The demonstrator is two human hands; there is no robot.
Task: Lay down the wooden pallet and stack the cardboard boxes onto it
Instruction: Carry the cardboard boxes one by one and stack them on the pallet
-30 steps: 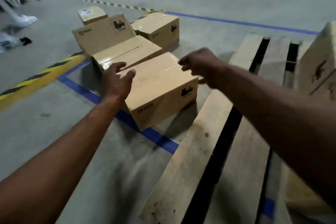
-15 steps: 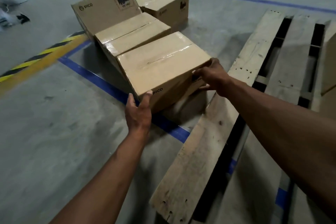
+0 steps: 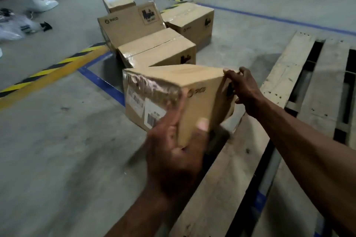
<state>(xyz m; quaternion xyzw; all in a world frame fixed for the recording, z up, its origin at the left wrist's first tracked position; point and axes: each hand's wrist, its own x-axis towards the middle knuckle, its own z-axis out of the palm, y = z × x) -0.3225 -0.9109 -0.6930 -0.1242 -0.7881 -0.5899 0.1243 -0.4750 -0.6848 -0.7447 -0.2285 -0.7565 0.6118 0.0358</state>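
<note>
The wooden pallet [image 3: 285,86] lies flat on the concrete floor at the right. I hold a taped cardboard box [image 3: 173,82] tilted in the air beside the pallet's left edge. My left hand [image 3: 173,158] grips its near lower corner, thumb on the side face. My right hand [image 3: 242,88] grips its far right edge. Behind it, several more cardboard boxes stand on the floor: one just behind [image 3: 156,50], a tall one leaning [image 3: 127,25], one at the right [image 3: 190,19] and a small one at the back [image 3: 117,0].
A blue floor line [image 3: 102,82] and a yellow-black striped line [image 3: 48,75] run left of the boxes. At the far left are a person's white shoe [image 3: 46,4] and plastic wrapping [image 3: 13,29]. Dark gaps separate the pallet's planks.
The nearest box has come off the floor and now tilts in both hands, closer to me and to the pallet. My left hand has slid under its near corner.
</note>
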